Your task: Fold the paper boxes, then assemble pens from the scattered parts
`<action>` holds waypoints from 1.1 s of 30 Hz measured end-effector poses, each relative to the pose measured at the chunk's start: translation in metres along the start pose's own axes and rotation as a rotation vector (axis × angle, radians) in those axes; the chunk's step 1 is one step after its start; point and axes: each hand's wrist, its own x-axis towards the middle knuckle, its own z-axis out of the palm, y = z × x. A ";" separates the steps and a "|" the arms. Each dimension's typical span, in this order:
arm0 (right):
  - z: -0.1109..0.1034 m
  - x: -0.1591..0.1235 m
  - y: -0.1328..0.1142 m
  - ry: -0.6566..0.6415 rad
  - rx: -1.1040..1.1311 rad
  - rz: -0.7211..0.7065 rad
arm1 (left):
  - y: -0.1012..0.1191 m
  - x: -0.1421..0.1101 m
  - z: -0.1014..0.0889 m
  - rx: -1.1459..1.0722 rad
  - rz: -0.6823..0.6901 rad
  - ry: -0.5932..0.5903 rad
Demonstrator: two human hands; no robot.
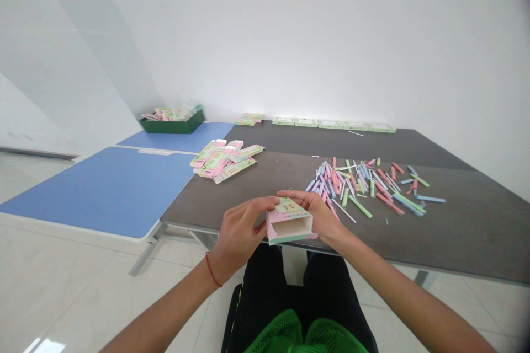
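A small pink and green printed cardboard box [289,222], its open end facing me, is held above the near edge of the dark table [464,231]. My left hand [242,231] grips its left side, and my right hand [314,213] rests over its top and right side. To the right lies a loose pile of pastel pink, blue and green sticks [356,187]. A heap of flat printed cartons [223,160] lies to the left, beyond my hands.
A green tray [171,124] holding printed cartons stands on the far blue table [178,138]. A nearer blue table [103,190] adjoins on the left. Flat boxes [333,124] line the back edge by the white wall [290,27]. My dark trousers and green mesh show below.
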 end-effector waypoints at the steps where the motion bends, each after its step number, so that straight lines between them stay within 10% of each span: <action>1: 0.000 0.000 0.001 -0.002 0.002 -0.002 | 0.000 0.000 0.000 -0.001 0.010 0.002; 25: -0.005 0.006 0.007 -0.088 -0.152 -0.093 | 0.002 0.000 -0.005 0.047 0.045 0.099; 33: -0.012 -0.025 -0.038 -0.022 -0.857 -0.565 | -0.018 -0.001 -0.006 0.136 0.101 0.024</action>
